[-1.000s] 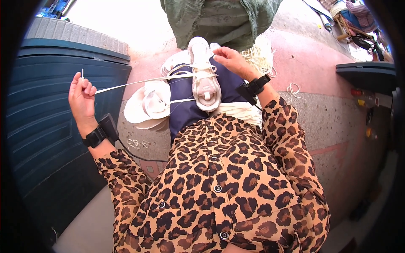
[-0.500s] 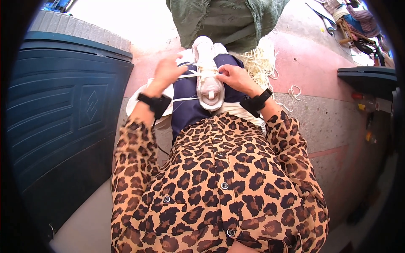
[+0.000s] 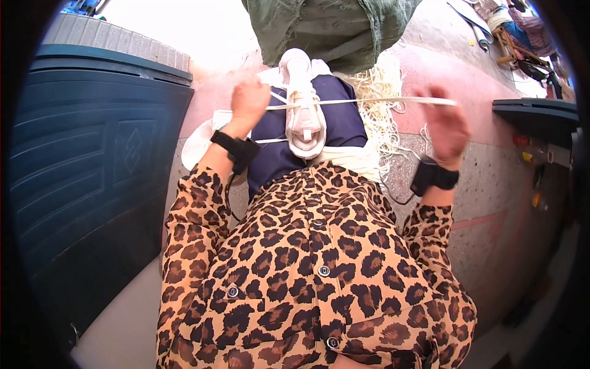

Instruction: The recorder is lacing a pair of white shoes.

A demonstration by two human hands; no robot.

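A pale pink and white sneaker [image 3: 305, 117] lies lengthwise across my lap on dark blue trousers [image 3: 341, 117], its toe pointing away from me. A flat white shoelace [image 3: 381, 99] runs nearly level from the sneaker out to my right hand [image 3: 447, 129]. That hand is well off to the right, a little blurred, with the lace pinched at its fingers. Just left of the sneaker, my left hand [image 3: 249, 101] is closed on a shorter stretch of lace. Another lace strand [image 3: 270, 141] lies over the left thigh.
Beyond my knees stands a large green woven sack [image 3: 332, 31]. A heap of loose cream laces [image 3: 378, 83] lies on the floor right of my legs. A dark blue panelled door [image 3: 98, 135] rises close at my left. White shoes or cloth [image 3: 200, 141] rest beside my left thigh.
My right hand has moved from beside the sneaker far out to the right, drawing the lace straight. The left hand has shifted slightly right and stays near the sneaker.
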